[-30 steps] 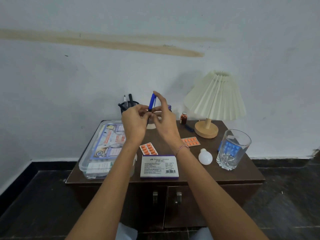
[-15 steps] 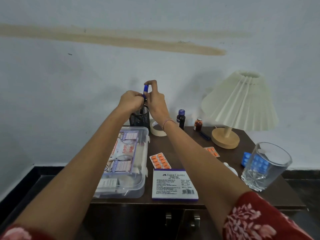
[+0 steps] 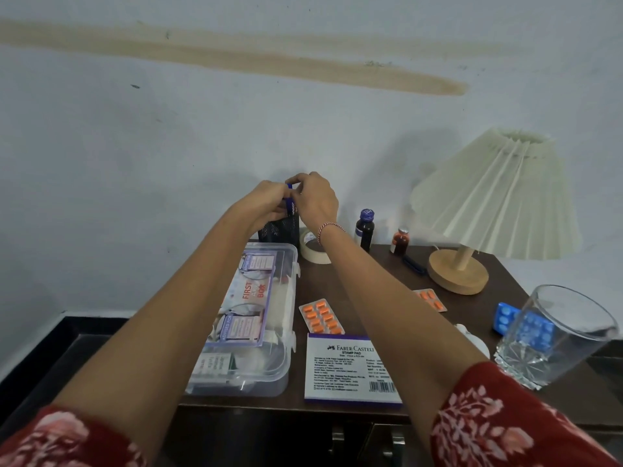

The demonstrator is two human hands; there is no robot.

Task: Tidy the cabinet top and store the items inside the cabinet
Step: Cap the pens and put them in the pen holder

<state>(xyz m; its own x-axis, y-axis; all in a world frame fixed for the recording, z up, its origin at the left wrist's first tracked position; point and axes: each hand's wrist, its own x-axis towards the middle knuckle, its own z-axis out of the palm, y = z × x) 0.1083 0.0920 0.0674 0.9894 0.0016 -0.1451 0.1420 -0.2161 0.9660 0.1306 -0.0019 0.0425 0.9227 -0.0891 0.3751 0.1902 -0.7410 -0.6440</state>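
Observation:
Both hands meet over the black mesh pen holder [image 3: 283, 227] at the back of the dark wooden cabinet top [image 3: 377, 281]. My left hand [image 3: 261, 205] and my right hand [image 3: 315, 200] pinch a blue pen [image 3: 289, 197] held upright, its lower end at the holder's mouth. On the cabinet top lie a clear first aid box [image 3: 256, 318], an orange pill strip [image 3: 322, 316], a second orange strip [image 3: 431, 299], a white stamp pad box [image 3: 350, 369] and a tape roll [image 3: 312, 247]. The cabinet door handles [image 3: 337, 439] show at the bottom edge.
A dark bottle with a blue cap [image 3: 364, 229] and a small red bottle [image 3: 400, 241] stand at the back. A pleated lamp [image 3: 495, 203] stands on a wooden base at the right. A glass tumbler [image 3: 556, 335], blue pill strips [image 3: 505, 318] and a white bulb [image 3: 472, 338] sit at the right edge.
Both hands have carried the blue pen away from me and lowered it to the pen holder. The view has come closer to the cabinet.

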